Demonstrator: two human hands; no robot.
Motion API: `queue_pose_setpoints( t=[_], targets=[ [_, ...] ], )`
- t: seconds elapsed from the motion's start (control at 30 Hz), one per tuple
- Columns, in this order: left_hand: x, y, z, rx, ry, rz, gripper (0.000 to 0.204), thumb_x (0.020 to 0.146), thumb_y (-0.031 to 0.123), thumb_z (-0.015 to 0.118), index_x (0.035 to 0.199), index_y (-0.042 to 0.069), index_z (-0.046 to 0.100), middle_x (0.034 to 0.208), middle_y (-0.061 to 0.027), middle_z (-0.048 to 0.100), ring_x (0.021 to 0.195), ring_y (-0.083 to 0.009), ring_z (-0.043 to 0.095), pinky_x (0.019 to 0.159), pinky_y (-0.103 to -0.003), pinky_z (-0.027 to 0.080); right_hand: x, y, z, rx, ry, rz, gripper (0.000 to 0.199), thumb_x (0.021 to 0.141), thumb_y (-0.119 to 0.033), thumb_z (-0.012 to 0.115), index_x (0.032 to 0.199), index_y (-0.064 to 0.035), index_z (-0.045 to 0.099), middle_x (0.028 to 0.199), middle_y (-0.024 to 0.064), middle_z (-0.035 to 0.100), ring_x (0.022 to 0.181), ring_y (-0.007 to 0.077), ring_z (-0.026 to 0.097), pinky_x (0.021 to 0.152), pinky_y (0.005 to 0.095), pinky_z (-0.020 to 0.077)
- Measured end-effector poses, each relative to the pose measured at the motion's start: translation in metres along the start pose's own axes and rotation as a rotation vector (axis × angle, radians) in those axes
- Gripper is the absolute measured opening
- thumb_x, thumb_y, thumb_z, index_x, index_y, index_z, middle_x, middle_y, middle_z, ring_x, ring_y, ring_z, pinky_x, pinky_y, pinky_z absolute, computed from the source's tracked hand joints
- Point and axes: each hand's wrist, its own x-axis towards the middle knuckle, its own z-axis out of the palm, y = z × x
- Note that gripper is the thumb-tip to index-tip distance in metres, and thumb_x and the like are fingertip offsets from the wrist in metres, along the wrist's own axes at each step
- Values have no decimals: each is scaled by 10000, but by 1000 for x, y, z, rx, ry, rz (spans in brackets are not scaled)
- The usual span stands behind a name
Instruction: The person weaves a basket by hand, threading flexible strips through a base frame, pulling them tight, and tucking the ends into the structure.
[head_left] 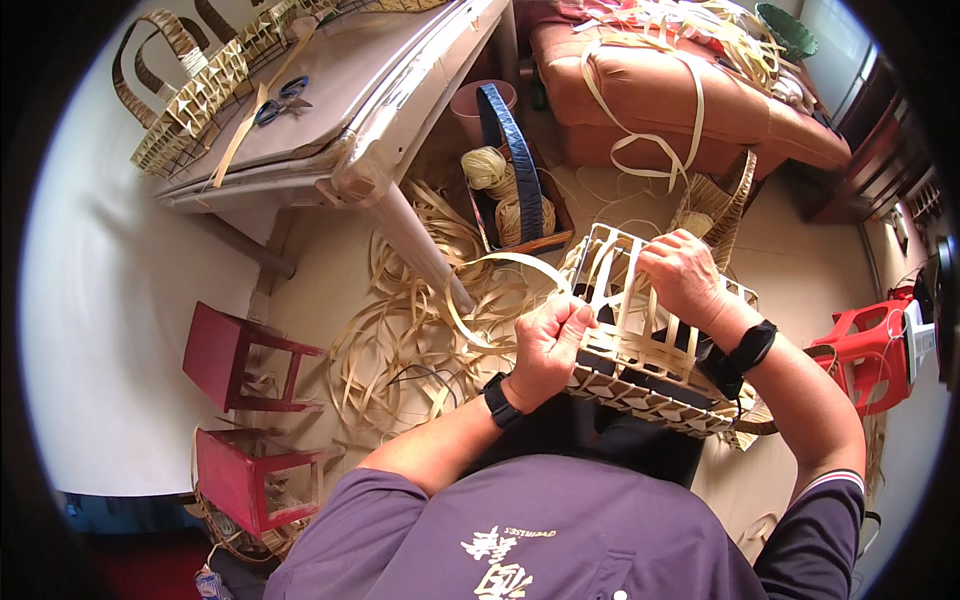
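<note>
A half-woven pale strip basket [650,385] rests on my lap, its uprights standing open at the top. My left hand [548,345] is closed on a long pale weaving strip [500,262] at the basket's left side; the strip loops out to the left. My right hand [685,275] grips the basket's upright strips near the top rim. Both wrists wear dark bands.
Loose strips [400,340] litter the floor. A table [370,110] with blue scissors [282,98] and woven pieces stands at upper left. A box with twine balls [510,195], a brown sofa [690,100], two red stools [245,355] and a red stool [870,345] surround me.
</note>
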Motion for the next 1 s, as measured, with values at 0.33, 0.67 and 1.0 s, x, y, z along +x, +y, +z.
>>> queue_pose_setpoints(
  t=[0.33, 0.67, 1.0],
  targets=[
    [-3, 9, 0, 86, -9, 46, 287, 1098, 151, 620, 854, 8, 668, 709, -16, 599, 649, -105, 524, 625, -285, 437, -28, 1, -47, 529, -306, 370, 255, 804, 59, 670, 979, -67, 805, 1069, 84, 769, 1172, 264, 694, 1017, 401, 542],
    [-2, 10, -3, 180, -43, 70, 278, 1085, 139, 635, 846, 3, 669, 716, -32, 603, 667, -117, 527, 634, -291, 426, -44, -1, -1, 147, -408, 1, 68, 731, -56, 675, 798, -52, 681, 872, 141, 691, 1069, 321, 651, 1104, 498, 435],
    [-4, 3, -15, 207, -70, 58, 216, 1055, 121, 676, 873, 7, 698, 700, -54, 593, 622, -138, 526, 600, -297, 425, -55, -9, -11, -128, -60, -40, 145, 743, -61, 691, 884, -58, 661, 1006, 96, 619, 1054, 302, 614, 947, 440, 501]
  ],
)
